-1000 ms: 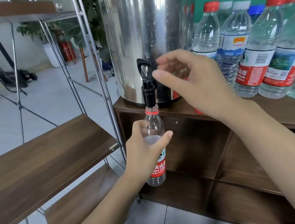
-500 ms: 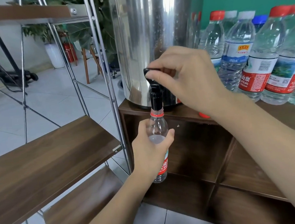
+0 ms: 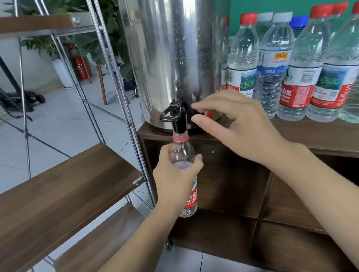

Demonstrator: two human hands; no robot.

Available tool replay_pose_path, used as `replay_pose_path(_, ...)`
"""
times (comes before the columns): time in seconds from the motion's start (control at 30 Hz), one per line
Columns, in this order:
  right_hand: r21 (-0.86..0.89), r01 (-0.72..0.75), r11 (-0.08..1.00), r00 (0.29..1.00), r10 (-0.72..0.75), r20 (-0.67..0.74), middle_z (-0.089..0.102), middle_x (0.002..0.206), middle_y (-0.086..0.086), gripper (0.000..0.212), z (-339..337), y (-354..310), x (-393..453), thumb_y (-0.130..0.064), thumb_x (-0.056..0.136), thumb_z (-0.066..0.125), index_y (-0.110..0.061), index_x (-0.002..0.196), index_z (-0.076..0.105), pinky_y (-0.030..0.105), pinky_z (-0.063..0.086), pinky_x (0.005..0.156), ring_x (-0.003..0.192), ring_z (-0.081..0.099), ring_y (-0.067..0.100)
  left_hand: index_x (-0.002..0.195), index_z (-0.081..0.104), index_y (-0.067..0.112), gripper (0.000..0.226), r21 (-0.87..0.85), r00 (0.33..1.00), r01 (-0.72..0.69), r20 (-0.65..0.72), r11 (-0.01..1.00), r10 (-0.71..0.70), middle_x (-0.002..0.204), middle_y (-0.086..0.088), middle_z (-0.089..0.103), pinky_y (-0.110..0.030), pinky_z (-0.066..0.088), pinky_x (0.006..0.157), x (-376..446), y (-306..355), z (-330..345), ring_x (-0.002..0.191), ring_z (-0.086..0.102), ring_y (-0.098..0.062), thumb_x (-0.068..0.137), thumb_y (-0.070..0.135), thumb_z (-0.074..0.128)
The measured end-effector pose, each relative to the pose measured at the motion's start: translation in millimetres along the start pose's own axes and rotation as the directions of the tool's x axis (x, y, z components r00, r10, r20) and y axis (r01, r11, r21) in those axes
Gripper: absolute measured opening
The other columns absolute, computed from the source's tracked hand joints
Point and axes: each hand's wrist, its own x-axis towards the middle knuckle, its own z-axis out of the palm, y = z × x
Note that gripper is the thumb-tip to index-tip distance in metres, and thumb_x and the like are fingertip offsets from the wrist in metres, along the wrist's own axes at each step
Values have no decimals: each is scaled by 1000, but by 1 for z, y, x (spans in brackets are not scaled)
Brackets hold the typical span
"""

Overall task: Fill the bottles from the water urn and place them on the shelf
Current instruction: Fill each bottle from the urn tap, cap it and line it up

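Observation:
A tall steel water urn stands on the dark wooden cabinet. Its black tap has the lever tipped forward and down. My left hand grips a clear bottle with a red label, neck right under the spout; water shows in its upper part. My right hand hovers just right of the tap, fingers loosely spread, touching nothing. The wooden shelf on a metal frame stands to the left.
Several capped water bottles crowd the cabinet top right of the urn. A lower shelf board and an upper one belong to the same rack. Tiled floor, a plant and stools lie behind.
My right hand pushed the tap lever down, then let go and drew back to the right. The lever now stays tipped forward. The left hand keeps the bottle under the spout.

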Motion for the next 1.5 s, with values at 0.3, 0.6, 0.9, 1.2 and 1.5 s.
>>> replay_pose_path(0.3,-249,-320,914,921,362,144,71,114,-2,43,-15,61,-44,-54,94,59,-19,114,75,32,44,100,111,60,18,97,62,31,29,-11,997,32,-75,999,-33,85,16,72,-18,47,73,-5,10,6,80,67,5,81,30,86)
replay_pose_path(0.6,-338,-267,903,896,361,257,68,112,-5,56,-9,72,-47,-67,92,46,-22,111,73,42,49,97,109,58,17,104,63,34,34,36,981,-15,-193,999,22,89,24,71,-15,47,76,1,4,15,85,67,5,79,33,87)
replay_pose_path(0.9,-359,-293,886,891,390,234,66,114,-9,45,-6,73,-48,-62,94,52,-26,112,72,37,44,101,112,55,14,102,65,29,32,38,976,-46,-209,998,53,87,16,73,-8,48,73,3,1,16,83,70,-1,79,30,88)
replay_pose_path(1.2,-324,-301,897,891,386,241,66,111,-12,42,-9,73,-48,-59,95,52,-27,112,72,34,45,96,108,56,13,101,64,32,31,25,985,-48,-163,999,52,88,17,73,-16,51,76,3,2,13,84,70,-2,80,33,87)
replay_pose_path(1.5,-321,-296,900,890,382,250,66,113,-12,40,-11,74,-49,-58,96,53,-27,113,72,31,42,92,108,56,12,102,63,31,32,22,988,-48,-145,999,51,90,22,71,-15,51,75,4,3,13,84,69,1,81,32,87)
